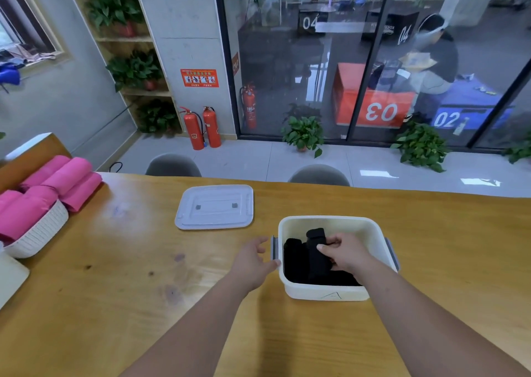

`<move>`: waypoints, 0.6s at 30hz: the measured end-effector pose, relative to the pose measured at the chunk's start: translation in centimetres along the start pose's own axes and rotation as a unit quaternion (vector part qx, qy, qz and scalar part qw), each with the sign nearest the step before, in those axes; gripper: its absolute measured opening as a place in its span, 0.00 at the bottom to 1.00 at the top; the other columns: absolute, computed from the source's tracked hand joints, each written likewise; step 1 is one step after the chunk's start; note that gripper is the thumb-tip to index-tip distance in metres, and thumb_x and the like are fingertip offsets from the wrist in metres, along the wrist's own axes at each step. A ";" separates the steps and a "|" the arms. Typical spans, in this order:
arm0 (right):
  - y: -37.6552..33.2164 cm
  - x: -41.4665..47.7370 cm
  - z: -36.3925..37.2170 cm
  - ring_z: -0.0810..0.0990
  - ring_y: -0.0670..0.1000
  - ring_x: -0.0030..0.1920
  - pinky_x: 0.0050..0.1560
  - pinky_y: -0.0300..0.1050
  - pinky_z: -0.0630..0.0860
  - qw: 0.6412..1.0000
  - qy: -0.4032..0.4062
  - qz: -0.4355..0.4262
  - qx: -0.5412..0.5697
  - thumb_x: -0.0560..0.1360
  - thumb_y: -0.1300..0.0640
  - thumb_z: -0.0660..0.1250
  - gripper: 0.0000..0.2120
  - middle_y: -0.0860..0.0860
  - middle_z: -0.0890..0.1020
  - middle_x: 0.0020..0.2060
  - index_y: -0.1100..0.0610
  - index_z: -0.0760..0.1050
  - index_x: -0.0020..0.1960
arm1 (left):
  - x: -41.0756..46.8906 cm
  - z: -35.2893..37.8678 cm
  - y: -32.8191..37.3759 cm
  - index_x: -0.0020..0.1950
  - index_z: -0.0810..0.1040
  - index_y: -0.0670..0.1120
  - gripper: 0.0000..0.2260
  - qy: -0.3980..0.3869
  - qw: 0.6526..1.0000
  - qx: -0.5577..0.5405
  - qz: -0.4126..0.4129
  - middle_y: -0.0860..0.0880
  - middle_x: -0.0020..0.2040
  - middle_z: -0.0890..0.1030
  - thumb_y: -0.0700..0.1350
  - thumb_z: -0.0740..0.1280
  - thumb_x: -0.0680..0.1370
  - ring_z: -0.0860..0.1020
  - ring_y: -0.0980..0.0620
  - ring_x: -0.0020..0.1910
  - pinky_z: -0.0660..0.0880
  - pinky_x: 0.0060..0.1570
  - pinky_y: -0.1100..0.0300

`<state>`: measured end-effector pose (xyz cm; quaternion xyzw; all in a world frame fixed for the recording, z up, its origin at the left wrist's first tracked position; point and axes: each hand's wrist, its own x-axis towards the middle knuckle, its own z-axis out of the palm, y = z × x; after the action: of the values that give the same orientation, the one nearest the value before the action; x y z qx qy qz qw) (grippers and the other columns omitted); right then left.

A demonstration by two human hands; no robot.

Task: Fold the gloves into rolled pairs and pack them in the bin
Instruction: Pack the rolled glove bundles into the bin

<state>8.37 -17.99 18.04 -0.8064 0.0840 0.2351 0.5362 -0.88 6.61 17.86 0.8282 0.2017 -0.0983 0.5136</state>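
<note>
- The two bare forearms reached from the near edge over the wooden table (143,290).
- The left hand (254,257) was just beside the left wall of the bin (310,292), near its grey side handle. Its fingers were loosely bent and held nothing. The thumb seemed to touch the rim of the bin, but I cannot tell this for sure.
- The right hand (346,254) was inside the bin. Its thumb and fingers were curled round a black roll (314,238) of gloves and pinched it.
- The roll lay along the middle of the bin, with its far end towards the far wall.
- More black gloves (293,259) lay on the bottom of the bin, to the left of the roll and under it. How many pairs there were is not clear.
- The bin was white and open, and it stood on the table a little right of the middle.
- The lid (214,207) lay flat on the table, farther away and to the left of the bin, apart from it.
- At the left edge of the table stood a white basket (40,233) with pink rolls (66,175) piled in it.
- Behind the table the backs of two grey chairs (172,165) showed.
- Far away, red extinguishers (194,129) and green plants (304,132) stood on the floor in front of a glass wall.
</note>
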 end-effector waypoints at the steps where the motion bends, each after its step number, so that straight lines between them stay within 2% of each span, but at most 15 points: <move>1: 0.3 0.4 0.7 0.87 0.53 0.51 0.46 0.52 0.87 1.000 0.001 -0.002 -0.012 0.78 0.58 0.76 0.07 0.53 0.88 0.47 0.57 0.81 0.55 | 0.1 0.0 -0.1 0.80 0.68 0.57 0.33 -0.002 1.000 0.000 -0.002 0.53 0.66 0.76 0.50 0.77 0.78 0.77 0.50 0.66 0.76 0.57 0.54; 6: 0.9 1.5 3.4 0.87 0.52 0.49 0.43 0.50 0.87 0.997 0.007 -0.018 -0.078 0.78 0.55 0.76 0.04 0.48 0.88 0.43 0.52 0.83 0.51 | 0.2 0.0 -0.3 0.80 0.67 0.57 0.33 -0.012 1.000 -0.010 -0.009 0.53 0.66 0.76 0.50 0.77 0.78 0.77 0.49 0.66 0.74 0.56 0.56; 10: 0.8 2.1 5.0 0.87 0.51 0.46 0.45 0.51 0.87 0.993 -0.007 -0.025 -0.113 0.79 0.53 0.75 0.03 0.47 0.88 0.41 0.51 0.84 0.52 | 0.4 0.0 -0.7 0.80 0.68 0.58 0.32 -0.014 1.000 -0.012 -0.006 0.54 0.65 0.76 0.51 0.77 0.78 0.77 0.52 0.58 0.77 0.58 0.53; 13: 1.1 2.6 5.6 0.87 0.50 0.45 0.51 0.53 0.86 0.990 -0.010 -0.032 -0.140 0.79 0.51 0.74 0.06 0.46 0.88 0.44 0.49 0.83 0.56 | 0.6 0.1 -1.1 0.79 0.69 0.60 0.32 -0.016 1.000 -0.012 -0.004 0.55 0.64 0.76 0.52 0.77 0.77 0.77 0.54 0.55 0.79 0.61 0.50; 15: 1.5 2.8 5.7 0.86 0.49 0.49 0.56 0.53 0.85 0.987 -0.009 -0.043 -0.152 0.79 0.51 0.74 0.10 0.45 0.87 0.48 0.49 0.83 0.59 | 0.7 0.1 -1.2 0.79 0.69 0.60 0.32 -0.017 1.000 -0.011 -0.003 0.56 0.64 0.76 0.52 0.77 0.77 0.77 0.54 0.55 0.79 0.62 0.49; 18: 1.8 3.1 5.8 0.86 0.50 0.51 0.56 0.54 0.85 0.991 -0.002 -0.050 -0.125 0.78 0.51 0.75 0.13 0.45 0.86 0.50 0.50 0.83 0.62 | 0.8 0.0 -1.2 0.79 0.69 0.60 0.32 -0.021 1.000 -0.014 0.000 0.57 0.63 0.76 0.51 0.77 0.77 0.78 0.54 0.56 0.80 0.61 0.51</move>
<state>8.69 -13.18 13.26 -0.8697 0.0128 0.2183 0.4426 -0.72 7.24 16.61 0.8190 0.1920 -0.1124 0.5290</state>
